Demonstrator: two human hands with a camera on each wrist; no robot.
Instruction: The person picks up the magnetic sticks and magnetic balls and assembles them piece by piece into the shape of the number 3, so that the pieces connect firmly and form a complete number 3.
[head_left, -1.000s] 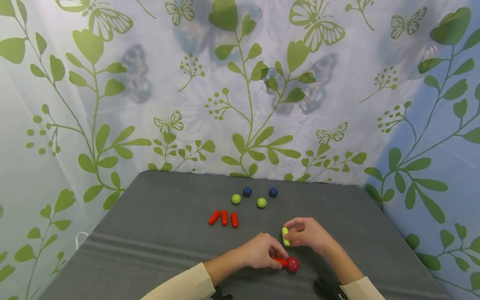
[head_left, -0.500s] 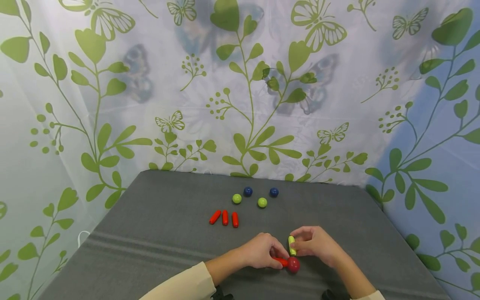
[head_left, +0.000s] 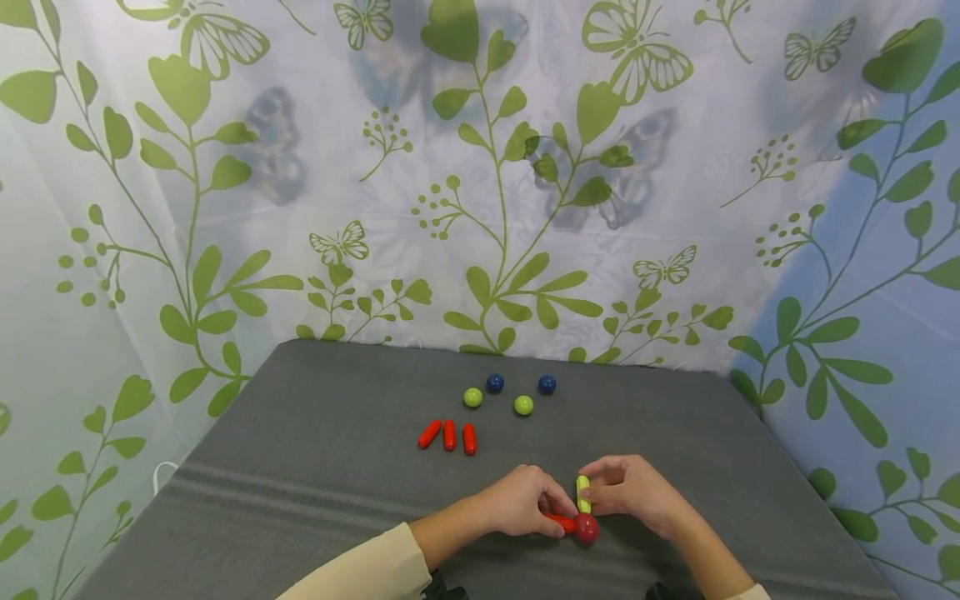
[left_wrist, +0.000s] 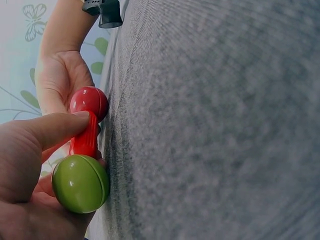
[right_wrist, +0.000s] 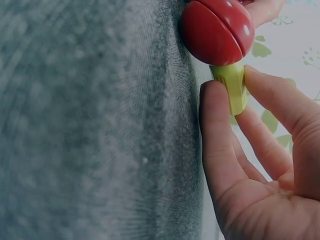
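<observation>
My left hand (head_left: 521, 504) grips a red stick (left_wrist: 84, 140) between thumb and fingers, near the table's front. One end of that stick meets a glossy red ball (head_left: 587, 529); a green ball (left_wrist: 80, 183) sits at its other end, visible in the left wrist view and hidden by the hand in the head view. With thumb and fingers, my right hand (head_left: 636, 493) pinches a yellow-green stick (right_wrist: 231, 92). Its end touches the red ball from the far side, at an angle to the red stick. Whether it is seated in a hole cannot be seen.
Farther back on the grey cloth-covered table (head_left: 337, 417) lie three red sticks (head_left: 449, 435). Behind them are two green balls (head_left: 523, 405) and two dark blue balls (head_left: 495, 383). A leaf-patterned curtain (head_left: 390, 192) hangs beyond the table's back edge.
My right hand has brought the yellow-green stick nearer to me, from apart from the red ball to touching it. The left hand and red stick have stayed put.
</observation>
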